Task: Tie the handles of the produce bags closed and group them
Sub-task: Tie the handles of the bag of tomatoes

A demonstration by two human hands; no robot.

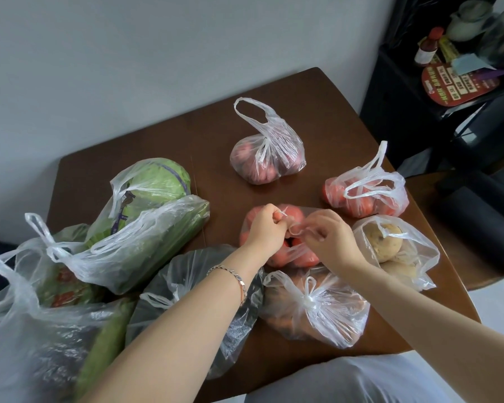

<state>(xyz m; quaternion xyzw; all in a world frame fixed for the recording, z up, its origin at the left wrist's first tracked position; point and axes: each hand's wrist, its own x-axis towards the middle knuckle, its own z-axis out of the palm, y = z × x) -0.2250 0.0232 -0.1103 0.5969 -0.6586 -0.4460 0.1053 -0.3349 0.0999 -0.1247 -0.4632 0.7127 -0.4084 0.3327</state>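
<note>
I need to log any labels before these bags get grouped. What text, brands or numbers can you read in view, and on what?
None can be read as it stands.
Red round card on the dark shelf: rows of print, too blurred to read.
Bottle with red cap: white label, print too small.
Purple band around the cabbage inside its bag: marks on it, illegible.
Produce bags: clear plastic, no print visible.

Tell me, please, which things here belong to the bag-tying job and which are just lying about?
Part of the job:
tomato bag being tied
left hand
right hand
potato bag
cabbage bag
knotted bag
far bag

Just lying about:
brown bottle
red printed fan
teapot
</note>
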